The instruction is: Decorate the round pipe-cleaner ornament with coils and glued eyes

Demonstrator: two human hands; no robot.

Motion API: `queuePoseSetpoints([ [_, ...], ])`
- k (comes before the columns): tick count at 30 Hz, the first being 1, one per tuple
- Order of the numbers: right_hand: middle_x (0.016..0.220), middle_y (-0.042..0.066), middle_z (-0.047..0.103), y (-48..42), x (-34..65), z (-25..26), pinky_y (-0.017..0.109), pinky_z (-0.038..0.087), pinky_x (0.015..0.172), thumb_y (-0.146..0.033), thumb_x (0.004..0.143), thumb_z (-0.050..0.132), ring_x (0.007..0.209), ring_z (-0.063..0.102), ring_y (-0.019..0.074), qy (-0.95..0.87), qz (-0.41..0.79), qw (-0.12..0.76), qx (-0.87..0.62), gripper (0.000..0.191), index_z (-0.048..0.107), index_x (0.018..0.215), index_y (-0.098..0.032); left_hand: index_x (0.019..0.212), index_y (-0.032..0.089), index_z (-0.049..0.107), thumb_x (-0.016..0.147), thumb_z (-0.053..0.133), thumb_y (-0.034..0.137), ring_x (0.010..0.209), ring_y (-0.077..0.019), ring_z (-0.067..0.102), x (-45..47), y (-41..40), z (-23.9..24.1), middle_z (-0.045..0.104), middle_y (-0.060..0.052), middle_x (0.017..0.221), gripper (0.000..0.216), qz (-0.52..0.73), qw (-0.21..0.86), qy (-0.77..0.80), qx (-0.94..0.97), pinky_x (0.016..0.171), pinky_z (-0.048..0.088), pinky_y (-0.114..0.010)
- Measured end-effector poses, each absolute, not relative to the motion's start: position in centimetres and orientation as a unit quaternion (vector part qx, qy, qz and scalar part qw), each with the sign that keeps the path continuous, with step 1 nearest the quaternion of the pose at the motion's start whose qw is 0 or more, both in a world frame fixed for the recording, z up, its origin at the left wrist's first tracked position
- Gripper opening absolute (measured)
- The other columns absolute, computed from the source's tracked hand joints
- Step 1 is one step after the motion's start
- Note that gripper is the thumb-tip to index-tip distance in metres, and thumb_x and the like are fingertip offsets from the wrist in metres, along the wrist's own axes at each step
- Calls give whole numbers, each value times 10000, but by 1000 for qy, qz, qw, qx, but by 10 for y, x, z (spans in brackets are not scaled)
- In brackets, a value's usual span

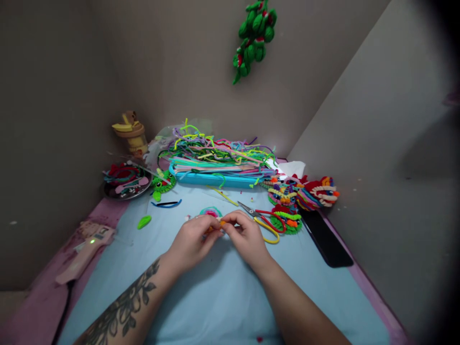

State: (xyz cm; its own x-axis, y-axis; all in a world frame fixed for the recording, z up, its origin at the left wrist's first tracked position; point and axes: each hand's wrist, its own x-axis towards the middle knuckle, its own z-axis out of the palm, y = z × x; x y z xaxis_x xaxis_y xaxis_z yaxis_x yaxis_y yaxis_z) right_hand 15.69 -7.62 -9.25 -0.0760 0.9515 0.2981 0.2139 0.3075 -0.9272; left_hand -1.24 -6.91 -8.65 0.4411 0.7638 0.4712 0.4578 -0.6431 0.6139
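The left hand (190, 242) and the right hand (247, 237) meet over the middle of a light blue mat (223, 292), fingertips pinched together from both sides on a short orange pipe cleaner (220, 224). Only a small stretch of it shows between the thumbs; it seems to lie crosswise, its long axis running left to right from one hand to the other, though the fingers hide its ends. Both hands are closed in a fine pinch, not clenched into fists. The left forearm carries a dark leaf tattoo (125, 306).

Just beyond the fingertips, touching or nearly touching them, lies a small round coil (211, 211) of pink and teal. To the right of it, scissors (264, 219) with red and yellow handles lie flat, blades pointing left and away towards the coil. Beside the handles sits a heap of finished coiled shapes (298, 196) in many colours, and a flat black slab (325, 237) lies along the mat's right edge.

Farther back, a long teal tray (215, 179) holds a loose pile of pipe cleaners (219, 148), laid mostly left to right. To the left of it stand a green frog figure (162, 183), a round dish (125, 184) of red and teal bits, and a yellow toy (132, 132). A green leaf shape (144, 222) and a dark blue curved strand (166, 204) lie on the mat. A pink device (88, 247) with a green light rests at the left edge. A green ornament (254, 36) hangs on the wall.
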Motion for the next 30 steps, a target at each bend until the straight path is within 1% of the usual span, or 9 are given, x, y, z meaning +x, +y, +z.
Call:
queuePoseSetpoints([
  [4,801,21,626,-74,155,-97,263,461,701,-218,798,594,773,587,157,-592,431,502,-460,58,643,799,-185,914,202,558,876,550,171,745,-118,625,-10,-71,-81,659,9,830,50,365,272,397,797,680,462,-224],
  [7,785,16,623,-72,154,-100,263,448,696,-260,785,617,754,573,150,-558,480,504,-452,80,634,796,-182,901,199,558,867,573,222,726,-118,632,-9,-70,-82,663,12,821,44,366,321,429,760,668,474,-224],
  [10,704,-12,595,-71,153,-102,232,416,586,-325,768,653,629,527,115,-515,541,505,-432,147,620,794,-184,861,193,558,835,614,253,720,-127,632,-8,-68,-83,652,11,801,86,377,344,453,731,661,485,-230],
  [13,589,-51,527,-71,152,-103,199,307,434,-415,746,683,454,394,66,-468,609,491,-410,254,608,809,-182,839,188,566,812,633,250,713,-130,627,-9,-67,-84,645,11,788,95,385,363,457,715,656,492,-233],
  [17,552,-64,497,-73,150,-106,180,214,372,-447,721,714,388,297,33,-420,662,488,-382,303,607,795,-173,815,182,571,804,625,237,693,-124,612,-10,-66,-82,632,12,761,78,398,392,459,691,644,497,-228],
  [21,566,-53,518,-73,147,-108,176,209,367,-423,690,748,391,294,26,-391,670,503,-381,300,621,772,-165,796,176,575,788,630,230,686,-121,609,-10,-65,-80,628,10,753,77,402,416,455,677,629,498,-218],
  [24,590,-42,544,-72,149,-107,181,227,372,-427,705,736,401,320,35,-404,645,518,-390,297,627,803,-168,782,176,576,779,633,227,678,-122,612,-9,-65,-79,629,9,743,77,408,410,453,678,627,501,-218],
  [27,669,-29,573,-71,152,-104,183,263,396,-425,732,716,452,373,51,-438,594,538,-408,297,620,876,-183,784,179,584,796,608,211,692,-126,616,-9,-67,-79,644,-1,760,42,418,364,455,697,629,496,-217],
  [30,712,-11,585,-71,153,-99,192,315,441,-431,726,712,530,444,80,-479,552,531,-429,291,609,836,-183,800,184,601,814,600,201,686,-127,613,-10,-68,-80,659,-4,756,22,410,310,450,730,620,481,-215],
])
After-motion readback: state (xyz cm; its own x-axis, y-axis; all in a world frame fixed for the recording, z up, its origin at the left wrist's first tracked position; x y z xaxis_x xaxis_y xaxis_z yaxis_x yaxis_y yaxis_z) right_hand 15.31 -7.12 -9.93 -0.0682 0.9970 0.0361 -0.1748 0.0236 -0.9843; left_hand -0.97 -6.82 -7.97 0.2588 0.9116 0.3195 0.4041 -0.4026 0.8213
